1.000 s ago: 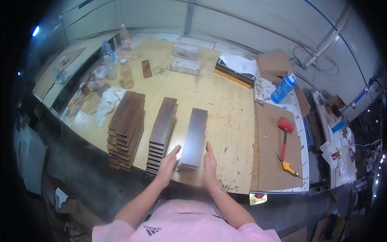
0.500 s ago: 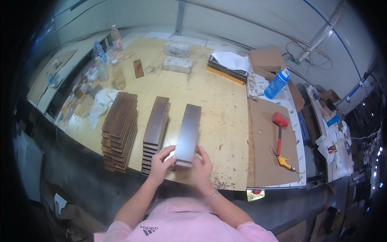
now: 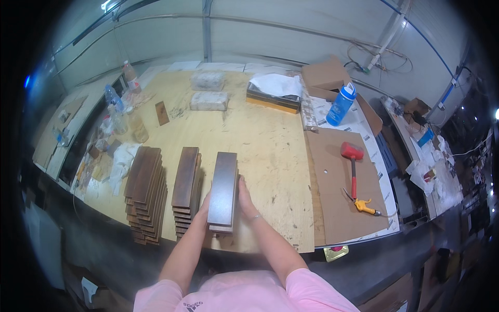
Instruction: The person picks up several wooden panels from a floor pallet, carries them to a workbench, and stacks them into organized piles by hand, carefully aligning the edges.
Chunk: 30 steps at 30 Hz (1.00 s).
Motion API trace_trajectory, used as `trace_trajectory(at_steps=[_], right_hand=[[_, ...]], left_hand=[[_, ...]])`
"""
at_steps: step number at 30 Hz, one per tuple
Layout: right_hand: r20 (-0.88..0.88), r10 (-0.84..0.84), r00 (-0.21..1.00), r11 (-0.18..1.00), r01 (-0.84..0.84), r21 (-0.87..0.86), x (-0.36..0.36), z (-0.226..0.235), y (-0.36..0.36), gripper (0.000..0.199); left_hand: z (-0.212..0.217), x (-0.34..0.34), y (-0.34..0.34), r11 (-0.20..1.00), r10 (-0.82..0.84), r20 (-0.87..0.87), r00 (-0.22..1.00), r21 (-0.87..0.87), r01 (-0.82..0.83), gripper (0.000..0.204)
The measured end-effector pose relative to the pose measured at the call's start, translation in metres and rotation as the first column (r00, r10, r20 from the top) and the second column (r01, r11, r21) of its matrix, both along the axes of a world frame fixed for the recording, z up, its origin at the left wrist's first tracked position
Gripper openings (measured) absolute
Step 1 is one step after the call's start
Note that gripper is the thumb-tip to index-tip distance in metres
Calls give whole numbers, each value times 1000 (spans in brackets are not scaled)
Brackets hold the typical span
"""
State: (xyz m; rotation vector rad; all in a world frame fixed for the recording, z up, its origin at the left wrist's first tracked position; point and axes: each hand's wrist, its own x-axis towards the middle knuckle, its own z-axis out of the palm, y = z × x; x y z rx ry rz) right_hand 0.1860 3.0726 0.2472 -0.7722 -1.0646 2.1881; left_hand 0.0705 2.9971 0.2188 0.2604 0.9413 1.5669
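Observation:
A short stack of dark wooden planks [image 3: 222, 190] lies at the front middle of the table, its smooth top plank reflecting light. Against its left side presses my left hand [image 3: 205, 206], mostly hidden by the planks. My right hand [image 3: 244, 196] is along the right side, its fingertips out of sight beside the stack. Both hands clasp the planks between them. Just left of these stands a taller plank stack [image 3: 185, 179], and farther left a larger, unevenly stepped plank stack [image 3: 143, 182].
A red mallet [image 3: 352, 152] and yellow air blow gun [image 3: 364, 206] lie on cardboard [image 3: 332, 182] at right. Behind are a blue bottle [image 3: 341, 106], a paper-topped box [image 3: 274, 93], wrapped blocks [image 3: 209, 101] and a loose wood piece [image 3: 162, 113]. Plastic bottles [image 3: 137, 130] and rags [image 3: 123, 161] sit at left.
Both hands have shifted from the near end of the short plank stack to farther along its long sides. The whole view has turned slightly, moving the scene leftward.

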Motion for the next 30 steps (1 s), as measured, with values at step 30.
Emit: trace_trajectory(at_steps=[30], right_hand=[[272,-190,943,660,-82,747,80,67,-112,62]], left_hand=[[106,65,-125,979,187,-486,854,22,-201,57]])
